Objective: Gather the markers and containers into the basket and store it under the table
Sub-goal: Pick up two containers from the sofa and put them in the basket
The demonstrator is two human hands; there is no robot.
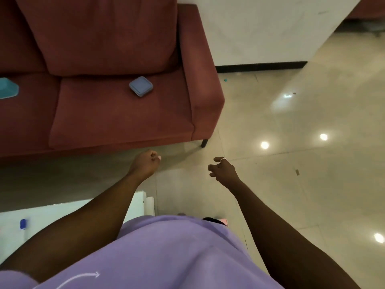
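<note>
A grey-blue square container [141, 86] lies on the right seat cushion of the red sofa [116, 113]. A teal container [8, 88] lies on the sofa seat at the left edge of view, partly cut off. A blue marker cap [23, 223] shows on the white table [62, 211] at lower left. My left hand [145, 162] hovers over the floor in front of the sofa, fingers curled into a fist with nothing visible in it. My right hand [221, 170] hovers to its right, fingers loosely apart and empty. No basket is in view.
The white table's corner [149, 202] sits just left of my body. A white wall [260, 30] with a black baseboard stands right of the sofa. Glossy tiled floor [302, 163] stretches to the right. A small teal speck [225, 80] lies by the baseboard.
</note>
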